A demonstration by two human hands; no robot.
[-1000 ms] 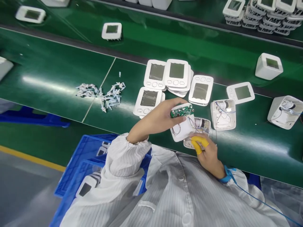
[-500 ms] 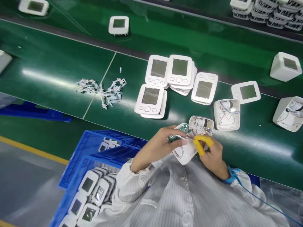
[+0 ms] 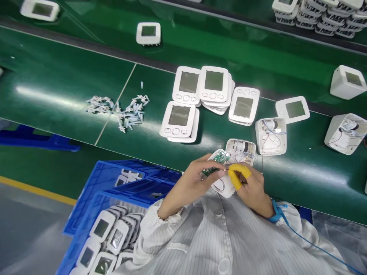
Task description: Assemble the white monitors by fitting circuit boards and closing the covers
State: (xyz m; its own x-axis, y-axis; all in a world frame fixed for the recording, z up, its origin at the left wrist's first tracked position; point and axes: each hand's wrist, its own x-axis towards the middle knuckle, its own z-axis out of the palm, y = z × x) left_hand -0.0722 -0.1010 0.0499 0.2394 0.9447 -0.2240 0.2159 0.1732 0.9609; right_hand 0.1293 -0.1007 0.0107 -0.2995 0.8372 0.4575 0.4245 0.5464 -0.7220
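Note:
Near the front edge of the bench, my left hand (image 3: 200,172) pinches a thin dark wire (image 3: 227,169) with a small pale end between thumb and forefinger. My right hand (image 3: 250,183), with yellow finger cots on thumb and forefinger, is closed on the same wire. Beneath both hands sits an upturned white cover (image 3: 228,189) with a green circuit board (image 3: 220,157) and loose thin wires; the left hand partly hides the board. Just behind, a white housing (image 3: 241,147) stands open, showing a metal cylinder and coloured wires.
Stacked white screen covers (image 3: 213,82) lie beyond my hands. Further right stand open housings (image 3: 271,139). Small white-and-blue pieces (image 3: 133,112) are heaped to the left. Blue crates (image 3: 114,193) with more covers sit below the bench edge. A blue wrist cord (image 3: 309,236) trails from my right wrist.
The view has shifted slightly. My right hand has moved a little closer to my left, and both still grip the wire. A unit on the far strip has moved slightly right.

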